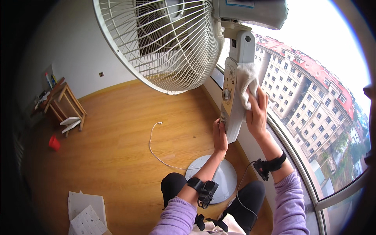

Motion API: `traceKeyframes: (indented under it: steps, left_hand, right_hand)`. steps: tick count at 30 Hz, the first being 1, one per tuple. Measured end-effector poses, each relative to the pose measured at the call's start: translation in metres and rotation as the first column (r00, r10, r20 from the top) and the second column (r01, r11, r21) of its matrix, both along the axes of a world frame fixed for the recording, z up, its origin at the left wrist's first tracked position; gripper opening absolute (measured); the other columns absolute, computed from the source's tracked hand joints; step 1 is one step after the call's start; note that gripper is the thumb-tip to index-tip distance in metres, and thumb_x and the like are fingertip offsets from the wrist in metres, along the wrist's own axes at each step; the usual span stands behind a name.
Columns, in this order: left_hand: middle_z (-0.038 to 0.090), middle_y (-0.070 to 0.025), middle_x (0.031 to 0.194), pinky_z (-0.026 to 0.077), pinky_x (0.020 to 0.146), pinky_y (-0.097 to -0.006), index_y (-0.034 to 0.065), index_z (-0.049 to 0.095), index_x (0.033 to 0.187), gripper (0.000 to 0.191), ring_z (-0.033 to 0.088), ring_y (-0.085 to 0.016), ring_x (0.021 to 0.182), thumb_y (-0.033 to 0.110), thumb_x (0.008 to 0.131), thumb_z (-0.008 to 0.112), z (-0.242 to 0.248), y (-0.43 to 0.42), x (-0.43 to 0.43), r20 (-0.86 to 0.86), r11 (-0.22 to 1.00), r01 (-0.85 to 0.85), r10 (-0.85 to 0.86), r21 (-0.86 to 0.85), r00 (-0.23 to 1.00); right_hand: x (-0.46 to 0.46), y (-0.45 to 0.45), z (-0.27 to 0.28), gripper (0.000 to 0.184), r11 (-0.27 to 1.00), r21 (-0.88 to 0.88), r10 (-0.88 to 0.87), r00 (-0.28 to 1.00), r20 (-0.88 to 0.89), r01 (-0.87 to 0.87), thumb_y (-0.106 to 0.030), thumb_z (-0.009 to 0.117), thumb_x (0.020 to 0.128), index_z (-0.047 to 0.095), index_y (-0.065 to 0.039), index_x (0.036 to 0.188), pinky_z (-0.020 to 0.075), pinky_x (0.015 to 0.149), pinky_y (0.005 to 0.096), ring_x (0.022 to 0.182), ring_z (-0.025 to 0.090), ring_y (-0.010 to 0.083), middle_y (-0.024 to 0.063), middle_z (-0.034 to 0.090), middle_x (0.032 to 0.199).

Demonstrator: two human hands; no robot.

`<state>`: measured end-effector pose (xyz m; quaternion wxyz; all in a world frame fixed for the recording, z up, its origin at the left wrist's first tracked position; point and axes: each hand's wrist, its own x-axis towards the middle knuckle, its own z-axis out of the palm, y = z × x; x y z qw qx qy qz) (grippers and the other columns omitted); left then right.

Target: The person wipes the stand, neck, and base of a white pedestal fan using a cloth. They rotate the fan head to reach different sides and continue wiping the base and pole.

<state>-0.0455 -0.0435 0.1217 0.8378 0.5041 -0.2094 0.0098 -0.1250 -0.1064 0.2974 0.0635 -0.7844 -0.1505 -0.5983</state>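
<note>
Before me stands a white pedestal fan, its wire cage (176,55) at the upper middle and its motor housing (252,13) at the top. My left hand (220,136) grips the lower end of the control box (230,108), below its round knob (226,94). A white cloth (246,80) lies against the box's right side, pressed there by my right hand (258,113). The fan's round base (224,182) rests on the floor between my knees, partly hidden by my left forearm.
A white power cord (150,141) with its plug trails across the wood floor (123,147). A wooden stool (70,102) and a red cup-like container (54,143) are at the left. White boards (88,205) lie lower left. A large window (293,132) borders the right.
</note>
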Motion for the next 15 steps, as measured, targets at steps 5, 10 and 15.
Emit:
traceKeyframes:
  steps: [5,10,15]
  left_hand:
    - [0.057,-0.0119,0.117,0.041,0.097,-0.0342,0.0027,0.051,0.126,0.043,0.053,-0.022,0.108,0.039,0.108,0.036,0.000,0.002,-0.003,0.027,1.000,-0.024,0.024,0.014,0.999]
    - [0.057,-0.0120,0.118,0.040,0.099,-0.0336,0.0030,0.052,0.125,0.043,0.053,-0.021,0.109,0.039,0.109,0.036,-0.003,0.002,0.000,0.054,0.998,-0.040,0.037,0.040,0.998]
    - [0.057,-0.0082,0.117,0.040,0.098,-0.0314,0.0033,0.050,0.128,0.043,0.051,-0.017,0.109,0.040,0.109,0.037,-0.016,-0.002,0.014,0.162,1.000,0.006,-0.002,-0.022,0.987]
  right_hand:
    - [-0.008,0.029,0.060,0.049,0.995,-0.096,-0.016,0.984,0.178,0.033,0.003,0.059,0.076,0.069,-0.009,0.123,0.0360,0.107,0.0456,0.124,0.044,0.0368,0.0169,0.043,0.148]
    - [0.048,0.083,0.128,0.033,0.840,0.197,0.497,0.863,0.093,-0.505,-0.020,0.059,0.098,0.056,-0.001,0.125,0.0436,0.096,0.0458,0.111,0.049,0.0415,0.0222,0.049,0.126]
    - [0.055,0.103,0.074,0.030,0.905,0.266,0.308,0.942,0.130,-0.333,-0.003,0.058,0.093,0.055,0.004,0.122,0.0427,0.095,0.0468,0.107,0.050,0.0423,0.0223,0.052,0.122]
